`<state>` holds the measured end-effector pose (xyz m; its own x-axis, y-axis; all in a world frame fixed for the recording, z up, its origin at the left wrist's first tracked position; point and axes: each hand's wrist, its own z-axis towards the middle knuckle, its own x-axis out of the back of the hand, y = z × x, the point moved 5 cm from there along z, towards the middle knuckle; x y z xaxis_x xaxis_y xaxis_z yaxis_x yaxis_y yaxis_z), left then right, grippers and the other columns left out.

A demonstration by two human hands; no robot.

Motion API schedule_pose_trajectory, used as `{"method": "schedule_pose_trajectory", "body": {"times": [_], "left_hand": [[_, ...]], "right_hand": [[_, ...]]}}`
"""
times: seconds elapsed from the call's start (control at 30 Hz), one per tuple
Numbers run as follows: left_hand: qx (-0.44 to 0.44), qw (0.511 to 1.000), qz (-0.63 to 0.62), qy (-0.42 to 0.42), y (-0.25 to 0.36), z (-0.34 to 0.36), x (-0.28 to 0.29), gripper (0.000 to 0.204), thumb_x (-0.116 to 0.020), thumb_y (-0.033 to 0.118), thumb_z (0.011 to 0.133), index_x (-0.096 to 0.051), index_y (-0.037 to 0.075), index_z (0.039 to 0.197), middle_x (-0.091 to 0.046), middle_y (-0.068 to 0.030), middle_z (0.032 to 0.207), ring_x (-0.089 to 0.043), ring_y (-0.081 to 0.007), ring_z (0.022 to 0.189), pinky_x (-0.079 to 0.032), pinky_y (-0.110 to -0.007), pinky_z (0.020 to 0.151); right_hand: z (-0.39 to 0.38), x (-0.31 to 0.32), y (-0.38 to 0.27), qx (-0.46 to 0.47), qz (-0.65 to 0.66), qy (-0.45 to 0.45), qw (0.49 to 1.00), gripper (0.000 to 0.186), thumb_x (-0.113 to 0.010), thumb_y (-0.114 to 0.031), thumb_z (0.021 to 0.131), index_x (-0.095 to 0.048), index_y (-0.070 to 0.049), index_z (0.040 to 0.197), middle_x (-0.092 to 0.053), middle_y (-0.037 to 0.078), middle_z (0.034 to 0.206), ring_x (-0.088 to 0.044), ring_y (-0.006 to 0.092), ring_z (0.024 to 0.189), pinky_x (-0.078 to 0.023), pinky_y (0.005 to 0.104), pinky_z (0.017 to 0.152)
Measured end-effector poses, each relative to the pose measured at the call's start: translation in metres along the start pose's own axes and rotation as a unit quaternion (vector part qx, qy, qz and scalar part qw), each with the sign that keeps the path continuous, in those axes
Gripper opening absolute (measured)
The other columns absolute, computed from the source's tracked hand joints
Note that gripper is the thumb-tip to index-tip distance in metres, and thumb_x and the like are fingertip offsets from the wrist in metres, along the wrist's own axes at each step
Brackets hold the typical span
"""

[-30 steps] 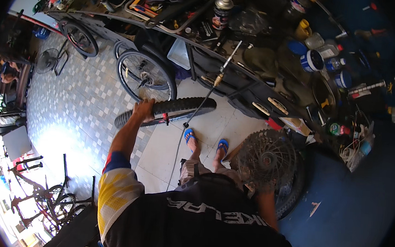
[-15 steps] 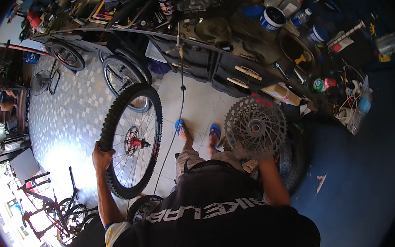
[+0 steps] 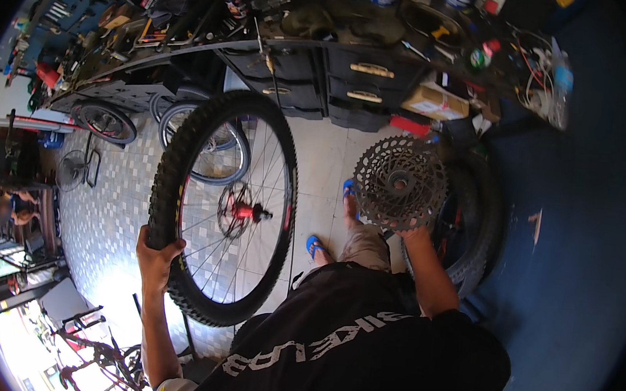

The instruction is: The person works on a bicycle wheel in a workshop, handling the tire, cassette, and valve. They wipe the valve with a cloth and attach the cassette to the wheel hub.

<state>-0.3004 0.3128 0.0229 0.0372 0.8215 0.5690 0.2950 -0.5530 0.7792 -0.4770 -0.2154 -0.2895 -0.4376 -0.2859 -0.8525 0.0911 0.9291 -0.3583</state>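
Bicycle wheel [image 3: 224,207] upright, left hand [image 3: 155,254] clamped around its knobby tyre; right hand [image 3: 407,231] grips cassette [image 3: 400,182].

Knobby wheel [image 3: 222,207] upright — cassette [image 3: 400,182] raised, face-on

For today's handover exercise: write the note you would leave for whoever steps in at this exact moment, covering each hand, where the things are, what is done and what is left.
Left hand: closed on the knobby tyre of the bicycle wheel, held upright over the tiled floor; its red hub faces the camera.
Right hand: holds the cassette up by its lower edge, apart from the wheel.
Done: both parts are in hand, off the workbench.
Left: the cassette is not yet on the hub. Another tyre stands just behind the right arm.
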Motion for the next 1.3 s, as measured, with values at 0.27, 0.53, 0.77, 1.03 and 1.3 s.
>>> {"method": "schedule_pose_trajectory", "body": {"times": [0.27,0.53,0.77,1.03,1.3], "left_hand": [[-0.022,0.956,-0.29,-0.026,-0.045,-0.047,-0.007,0.047,-0.081,0.006,0.079,-0.061,0.001,0.12,-0.068,-0.0077,0.1,-0.066,-0.0192,0.082,-0.056,-0.034,0.074],[0.064,0.848,-0.518,-0.091,-0.135,-0.067,-0.036,0.037,-0.074,0.013,0.086,-0.063,-0.001,0.119,-0.07,-0.0121,0.094,-0.072,-0.028,0.082,-0.063,-0.042,0.075],[0.114,0.745,-0.638,-0.157,-0.179,-0.11,-0.099,0.044,-0.069,0.022,0.09,-0.061,-0.004,0.125,-0.071,-0.0182,0.109,-0.071,-0.0341,0.1,-0.06,-0.05,0.093],[0.142,0.708,-0.67,-0.175,-0.201,-0.125,-0.178,0.053,-0.071,0.026,0.089,-0.057,-0.003,0.13,-0.07,-0.0184,0.116,-0.07,-0.0368,0.105,-0.058,-0.053,0.096],[0.168,0.713,-0.662,-0.158,-0.216,-0.122,-0.191,0.049,-0.07,0.026,0.089,-0.059,-0.003,0.127,-0.07,-0.0164,0.109,-0.07,-0.0343,0.099,-0.06,-0.05,0.09]], "right_hand": [[-0.122,0.027,0.044,0.055,0.073,-0.056,0.994,0.072,-0.048,-0.053,0.108,-0.033,-0.012,0.164,-0.037,0.015,0.168,-0.037,0.0355,0.153,-0.033,0.0534,0.126],[-0.19,0.003,0.009,0.138,0.124,-0.155,0.97,0.073,-0.047,-0.054,0.108,-0.033,-0.012,0.165,-0.036,0.015,0.168,-0.037,0.0358,0.154,-0.032,0.0539,0.126],[-0.219,-0.07,-0.01,0.139,0.115,-0.242,0.953,0.07,-0.046,-0.054,0.108,-0.038,-0.01,0.162,-0.039,0.018,0.166,-0.04,0.0401,0.151,-0.035,0.058,0.125],[-0.211,-0.083,-0.03,0.17,0.085,-0.136,0.972,0.069,-0.05,-0.053,0.107,-0.042,-0.009,0.159,-0.041,0.021,0.164,-0.044,0.0459,0.146,-0.043,0.064,0.116],[-0.16,-0.064,-0.047,0.093,-0.03,-0.22,0.971,0.07,-0.057,-0.055,0.102,-0.047,-0.011,0.156,-0.053,0.021,0.155,-0.057,0.0481,0.133,-0.062,0.061,0.086]]}}
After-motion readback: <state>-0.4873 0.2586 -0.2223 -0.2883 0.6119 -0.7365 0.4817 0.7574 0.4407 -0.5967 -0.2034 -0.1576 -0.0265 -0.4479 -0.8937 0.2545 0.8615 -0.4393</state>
